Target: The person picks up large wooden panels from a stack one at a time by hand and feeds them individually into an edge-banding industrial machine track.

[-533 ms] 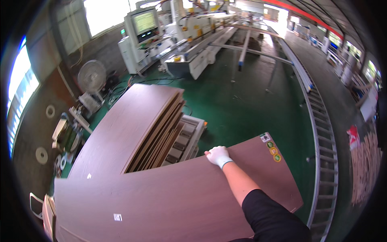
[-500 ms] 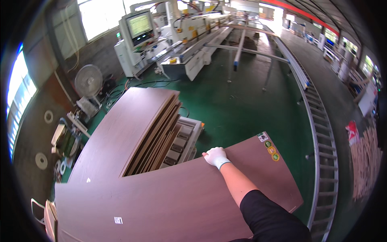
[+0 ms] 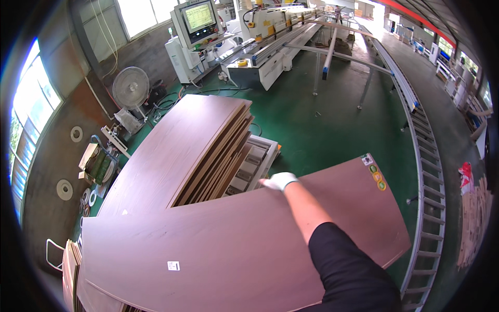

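- Right hand [image 3: 281, 181] now sits farther along the brown panel's [image 3: 228, 239] far edge from the round stickers [image 3: 378, 178] than it did half a second ago.
- Green floor [image 3: 317, 130] spreads beyond the panel; a stack of similar boards [image 3: 179, 143] stands at left, with a pale slatted frame [image 3: 255, 161] beside it.
- Behind these are a standing fan [image 3: 131, 88], a screen [image 3: 199, 16] on a white machine, and windows in the left wall; a roller conveyor [image 3: 430, 203] curves down the right side.
- Long axis of the panel runs left to right, its right part rising away from the wearer. Its stickered end points toward the conveyor, broad face up, a white label [image 3: 173, 265] nearer the left.
- It lies across the foreground, its far edge overlapping the near end of the stack in view.
- White-gloved, the right hand lies over that edge; its fingertips are hidden, so I cannot tell how firmly it is closed.
- Compared with before, the scene stands higher and further right, and more of the panel's near edge shows at lower left.
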Available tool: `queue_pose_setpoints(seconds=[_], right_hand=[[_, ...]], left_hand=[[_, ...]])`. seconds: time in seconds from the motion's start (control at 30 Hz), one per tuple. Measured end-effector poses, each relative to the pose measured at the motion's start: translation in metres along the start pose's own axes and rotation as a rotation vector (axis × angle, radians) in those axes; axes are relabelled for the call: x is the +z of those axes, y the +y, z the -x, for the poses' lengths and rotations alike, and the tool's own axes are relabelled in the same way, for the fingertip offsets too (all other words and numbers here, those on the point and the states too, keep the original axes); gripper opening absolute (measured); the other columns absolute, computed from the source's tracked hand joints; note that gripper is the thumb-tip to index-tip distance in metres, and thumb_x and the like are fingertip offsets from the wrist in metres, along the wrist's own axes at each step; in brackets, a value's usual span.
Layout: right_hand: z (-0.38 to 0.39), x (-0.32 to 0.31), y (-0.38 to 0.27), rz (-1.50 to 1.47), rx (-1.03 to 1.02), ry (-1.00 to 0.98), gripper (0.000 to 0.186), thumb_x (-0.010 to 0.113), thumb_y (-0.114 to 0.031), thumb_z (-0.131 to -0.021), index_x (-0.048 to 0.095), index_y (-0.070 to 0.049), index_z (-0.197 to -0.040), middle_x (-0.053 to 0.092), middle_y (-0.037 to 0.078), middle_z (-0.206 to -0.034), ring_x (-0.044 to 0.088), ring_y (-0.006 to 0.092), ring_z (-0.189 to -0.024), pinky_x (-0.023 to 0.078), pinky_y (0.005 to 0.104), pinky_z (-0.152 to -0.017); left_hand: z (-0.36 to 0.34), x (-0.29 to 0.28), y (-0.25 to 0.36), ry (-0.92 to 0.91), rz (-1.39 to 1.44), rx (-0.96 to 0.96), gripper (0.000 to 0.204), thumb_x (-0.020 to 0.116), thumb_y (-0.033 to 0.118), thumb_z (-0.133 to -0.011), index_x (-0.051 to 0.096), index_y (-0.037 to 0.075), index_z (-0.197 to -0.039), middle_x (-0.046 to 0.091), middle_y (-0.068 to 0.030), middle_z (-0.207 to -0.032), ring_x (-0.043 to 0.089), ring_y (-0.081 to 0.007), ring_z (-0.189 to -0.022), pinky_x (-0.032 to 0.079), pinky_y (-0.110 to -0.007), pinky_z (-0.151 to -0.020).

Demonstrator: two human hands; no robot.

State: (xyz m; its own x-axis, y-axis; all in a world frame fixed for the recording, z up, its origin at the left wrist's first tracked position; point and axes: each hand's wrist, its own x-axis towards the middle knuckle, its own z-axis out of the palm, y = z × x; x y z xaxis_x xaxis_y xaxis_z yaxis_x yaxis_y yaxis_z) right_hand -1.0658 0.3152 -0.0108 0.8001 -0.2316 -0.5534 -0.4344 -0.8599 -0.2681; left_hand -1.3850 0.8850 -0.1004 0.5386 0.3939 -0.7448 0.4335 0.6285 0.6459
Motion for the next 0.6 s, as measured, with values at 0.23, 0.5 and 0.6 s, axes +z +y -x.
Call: queue_pose_setpoints(seconds=[0.23, 0.5, 0.6], right_hand=[[0.032, 0.030, -0.033, 0.153, 0.003, 0.098, 0.075, 0.030, -0.069, -0.093, 0.069, -0.009, -0.117, 0.067, 0.011, -0.121, 0.062, 0.0277, -0.116, 0.045, 0.0405, -0.098], [0.080, 0.098, 0.035, 0.089, 0.126, 0.043, 0.076, 0.025, -0.067, -0.095, 0.071, -0.009, -0.113, 0.069, 0.012, -0.115, 0.062, 0.0295, -0.112, 0.042, 0.0406, -0.099], [0.105, 0.093, 0.026, 0.085, 0.121, 0.034, 0.075, 0.024, -0.066, -0.096, 0.072, -0.010, -0.110, 0.070, 0.011, -0.111, 0.063, 0.0290, -0.111, 0.042, 0.0410, -0.098]], left_hand=[[0.035, -0.024, -0.035, -0.176, 0.127, -0.309, 0.070, 0.030, 0.063, -0.097, 0.032, 0.015, -0.149, 0.034, -0.0088, -0.151, 0.035, -0.0287, -0.134, 0.030, -0.053, -0.110], [-0.026, -0.105, 0.021, -0.220, 0.140, -0.113, 0.085, 0.031, 0.078, -0.086, 0.042, 0.017, -0.144, 0.041, -0.0086, -0.148, 0.038, -0.0300, -0.133, 0.032, -0.050, -0.109], [-0.127, -0.160, 0.095, -0.317, 0.196, 0.230, 0.086, 0.028, 0.076, -0.088, 0.041, 0.014, -0.145, 0.038, -0.0090, -0.151, 0.036, -0.0329, -0.136, 0.034, -0.052, -0.108]])
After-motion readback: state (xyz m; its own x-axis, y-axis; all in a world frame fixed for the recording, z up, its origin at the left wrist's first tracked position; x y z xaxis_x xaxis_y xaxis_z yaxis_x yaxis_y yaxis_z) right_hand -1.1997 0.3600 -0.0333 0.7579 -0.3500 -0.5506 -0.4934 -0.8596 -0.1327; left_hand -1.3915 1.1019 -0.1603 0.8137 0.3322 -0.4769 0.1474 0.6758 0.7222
